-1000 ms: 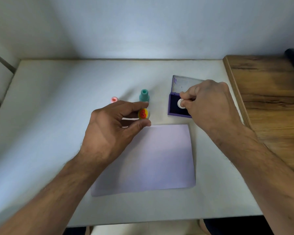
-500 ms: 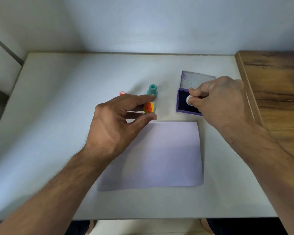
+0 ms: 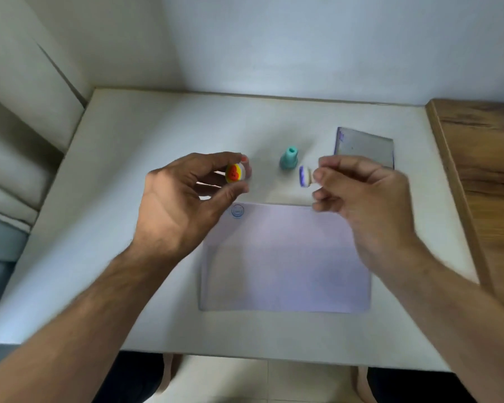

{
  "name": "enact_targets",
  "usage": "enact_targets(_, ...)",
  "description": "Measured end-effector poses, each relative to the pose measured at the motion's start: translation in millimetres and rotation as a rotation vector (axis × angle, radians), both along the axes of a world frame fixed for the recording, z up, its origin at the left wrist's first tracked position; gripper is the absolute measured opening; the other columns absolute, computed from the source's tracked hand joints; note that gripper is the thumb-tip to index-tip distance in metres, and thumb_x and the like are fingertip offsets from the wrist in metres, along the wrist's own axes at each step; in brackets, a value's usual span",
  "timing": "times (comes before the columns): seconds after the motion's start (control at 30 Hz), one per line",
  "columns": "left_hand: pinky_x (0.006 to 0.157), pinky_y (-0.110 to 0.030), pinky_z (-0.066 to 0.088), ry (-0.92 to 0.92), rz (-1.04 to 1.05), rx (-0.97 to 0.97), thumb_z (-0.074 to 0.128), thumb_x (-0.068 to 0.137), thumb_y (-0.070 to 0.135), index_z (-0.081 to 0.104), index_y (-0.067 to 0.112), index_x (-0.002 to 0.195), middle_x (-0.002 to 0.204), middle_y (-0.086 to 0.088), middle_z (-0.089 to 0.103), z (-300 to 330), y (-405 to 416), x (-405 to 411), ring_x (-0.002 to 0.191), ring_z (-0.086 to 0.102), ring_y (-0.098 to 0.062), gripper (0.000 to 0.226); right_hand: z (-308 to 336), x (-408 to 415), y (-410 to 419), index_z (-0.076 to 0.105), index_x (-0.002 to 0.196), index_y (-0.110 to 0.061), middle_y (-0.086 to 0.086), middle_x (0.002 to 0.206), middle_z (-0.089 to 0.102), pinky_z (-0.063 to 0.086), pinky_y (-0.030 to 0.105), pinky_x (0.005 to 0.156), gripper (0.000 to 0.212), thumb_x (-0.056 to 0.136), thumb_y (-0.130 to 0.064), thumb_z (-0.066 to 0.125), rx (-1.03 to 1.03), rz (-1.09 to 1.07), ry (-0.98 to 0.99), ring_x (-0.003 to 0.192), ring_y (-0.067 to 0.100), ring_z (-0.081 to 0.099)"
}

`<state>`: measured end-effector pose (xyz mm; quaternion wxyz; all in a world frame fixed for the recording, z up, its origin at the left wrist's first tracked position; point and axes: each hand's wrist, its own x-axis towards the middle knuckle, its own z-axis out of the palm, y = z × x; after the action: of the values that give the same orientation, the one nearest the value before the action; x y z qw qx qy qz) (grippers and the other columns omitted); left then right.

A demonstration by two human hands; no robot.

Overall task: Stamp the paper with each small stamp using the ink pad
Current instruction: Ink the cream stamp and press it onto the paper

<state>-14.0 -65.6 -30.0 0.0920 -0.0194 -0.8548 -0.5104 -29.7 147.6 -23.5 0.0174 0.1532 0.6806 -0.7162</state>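
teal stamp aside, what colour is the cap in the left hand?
Yellow with an orange-red figure, on the cap in the left hand; head view.

The cap point(image 3: 235, 173) shows an orange figure on yellow. The stamp point(image 3: 305, 176) is white with a purple-inked face. At its 11 o'clock stands a teal stamp point(image 3: 289, 158). The paper point(image 3: 285, 257) is pale lilac, with a blue ring print point(image 3: 237, 211) at its 10 o'clock corner. The table point(image 3: 128, 216) is white.

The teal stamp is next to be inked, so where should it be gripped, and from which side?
Grip the teal stamp by its narrow upper neck, coming from above. It stands upright on the table with its wider base down, so the neck is the slim, exposed part. It stands free between both hands, clear all round.
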Motion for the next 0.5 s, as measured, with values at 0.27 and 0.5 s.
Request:
enact_targets(0.27,0.077,-0.019,0.057,-0.068,-0.158,-0.058,0.084,0.075,0.012,0.076,0.023,0.098,0.085,0.010,0.074,-4,-27,9,0.078,0.072,-0.006,0.026,-17,17,-30,0.070,0.090,-0.003,0.010,0.065,0.068,0.055,0.032,0.058,0.015,0.086,0.008,0.060,-0.128,0.151,0.023,0.060,0.024,0.065)
enact_targets(0.5,0.078,-0.028,0.059,-0.007,-0.278,-0.223,0.082,0.076,0.020,0.076,0.019,0.104,0.091,0.009,0.073,-12,-34,13,0.080,0.071,-0.007,0.029,-32,17,-39,0.072,0.096,-0.005,0.007,0.068,0.070,0.056,0.031,0.059,0.014,0.088,0.002,0.062,-0.036,0.190,-0.037,0.064,0.024,0.065)
